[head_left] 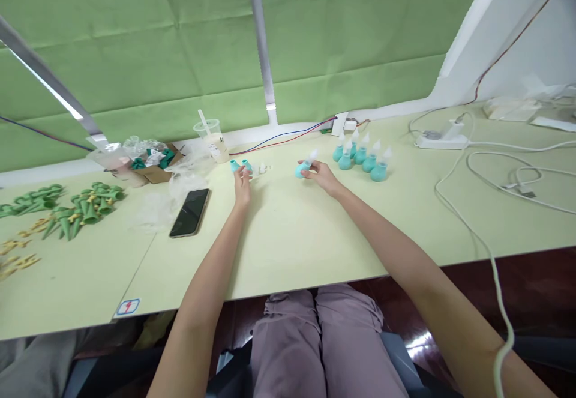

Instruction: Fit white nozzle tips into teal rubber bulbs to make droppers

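A teal bulb syringe [301, 170] with a translucent pointed tip is in my right hand [323, 178], pinched between thumb and fingers just above the table. My left hand [243, 186] has its fingers curled around the lower part of a teal bulb [246, 164] that shows an open neck and no tip. Another tipless teal bulb [234, 165] stands beside it, partly behind my fingers. Small whitish tips [262, 168] lie just to the right of my left hand. Several tipped bulb syringes [378, 171] stand upright in a group right of my right hand.
A phone [189, 213] and crumpled clear plastic bags [155, 209] lie on the left. Behind are a drink cup with a straw [216, 146] and a cardboard box [155, 173]. Green cone-shaped parts [85, 206] lie far left. A power strip [443, 140] and white cables [472, 230] occupy the right.
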`<state>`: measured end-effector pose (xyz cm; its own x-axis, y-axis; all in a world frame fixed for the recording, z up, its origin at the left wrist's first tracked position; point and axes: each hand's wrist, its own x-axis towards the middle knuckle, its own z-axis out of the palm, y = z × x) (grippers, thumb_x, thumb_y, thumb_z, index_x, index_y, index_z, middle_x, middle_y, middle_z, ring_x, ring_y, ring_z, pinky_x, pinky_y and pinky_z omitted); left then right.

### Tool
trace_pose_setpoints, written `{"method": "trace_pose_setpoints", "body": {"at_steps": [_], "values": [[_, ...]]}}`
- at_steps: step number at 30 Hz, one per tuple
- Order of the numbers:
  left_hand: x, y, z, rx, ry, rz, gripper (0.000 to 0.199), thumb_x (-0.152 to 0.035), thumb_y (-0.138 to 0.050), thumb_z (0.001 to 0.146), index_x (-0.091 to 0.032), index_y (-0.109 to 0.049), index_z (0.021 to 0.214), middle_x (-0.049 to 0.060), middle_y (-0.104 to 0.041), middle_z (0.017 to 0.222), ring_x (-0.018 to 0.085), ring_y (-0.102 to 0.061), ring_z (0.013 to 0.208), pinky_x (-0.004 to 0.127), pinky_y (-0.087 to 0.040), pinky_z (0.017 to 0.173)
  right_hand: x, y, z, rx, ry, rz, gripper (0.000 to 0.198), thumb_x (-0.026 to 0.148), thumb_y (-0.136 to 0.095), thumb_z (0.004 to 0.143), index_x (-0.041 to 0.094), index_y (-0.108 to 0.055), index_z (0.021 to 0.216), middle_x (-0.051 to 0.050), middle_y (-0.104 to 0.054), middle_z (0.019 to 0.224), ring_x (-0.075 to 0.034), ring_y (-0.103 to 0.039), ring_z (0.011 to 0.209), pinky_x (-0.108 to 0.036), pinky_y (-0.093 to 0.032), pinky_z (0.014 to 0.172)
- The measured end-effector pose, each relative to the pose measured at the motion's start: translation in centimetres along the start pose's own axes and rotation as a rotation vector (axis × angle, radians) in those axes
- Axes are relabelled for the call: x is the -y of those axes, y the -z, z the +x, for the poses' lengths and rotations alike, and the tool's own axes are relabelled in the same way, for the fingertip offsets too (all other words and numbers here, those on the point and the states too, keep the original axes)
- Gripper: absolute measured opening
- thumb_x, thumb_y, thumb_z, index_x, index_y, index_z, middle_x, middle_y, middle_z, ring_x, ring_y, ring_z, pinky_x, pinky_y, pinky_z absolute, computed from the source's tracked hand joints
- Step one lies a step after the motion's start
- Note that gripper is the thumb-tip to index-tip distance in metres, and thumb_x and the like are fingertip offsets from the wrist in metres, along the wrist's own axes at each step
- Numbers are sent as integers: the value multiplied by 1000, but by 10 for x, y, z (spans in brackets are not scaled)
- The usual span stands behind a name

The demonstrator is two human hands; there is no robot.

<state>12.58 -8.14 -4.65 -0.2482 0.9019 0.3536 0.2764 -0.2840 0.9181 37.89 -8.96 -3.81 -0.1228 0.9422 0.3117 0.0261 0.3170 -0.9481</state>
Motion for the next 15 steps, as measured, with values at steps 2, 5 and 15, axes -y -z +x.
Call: {"method": "trace_pose_setpoints", "body": {"at_steps": [2, 5, 15], "values": [[3, 7, 5, -103, -7, -7, 43, -55, -33, 87, -21, -48, 108, 9, -60, 103, 16, -59, 83, 31, -45, 76, -2, 4, 1, 5, -11, -72, 40, 49, -68, 61, 16, -64, 84, -7, -64, 90, -21, -59, 88, -35, -53, 75], [3, 12, 8, -168, -26, -15, 42, -54, -32, 86, -20, -51, 101, 7, -62, 97, 15, -59, 79, 28, -44, 71, -5, 6, 3, -54, -23, -166, 41, 53, -69, 57, 15, -64, 73, -6, -62, 78, -19, -59, 73, -34, -54, 64], [1, 14, 7, -107, -15, 59, 53, -57, -25, 85, -16, -57, 88, 10, -65, 93, 15, -58, 78, 27, -43, 70, -11, 9, -1, -21, -48, -154, 39, 49, -69, 62, 16, -65, 82, -8, -63, 96, -19, -59, 86, -27, -56, 57]]}}
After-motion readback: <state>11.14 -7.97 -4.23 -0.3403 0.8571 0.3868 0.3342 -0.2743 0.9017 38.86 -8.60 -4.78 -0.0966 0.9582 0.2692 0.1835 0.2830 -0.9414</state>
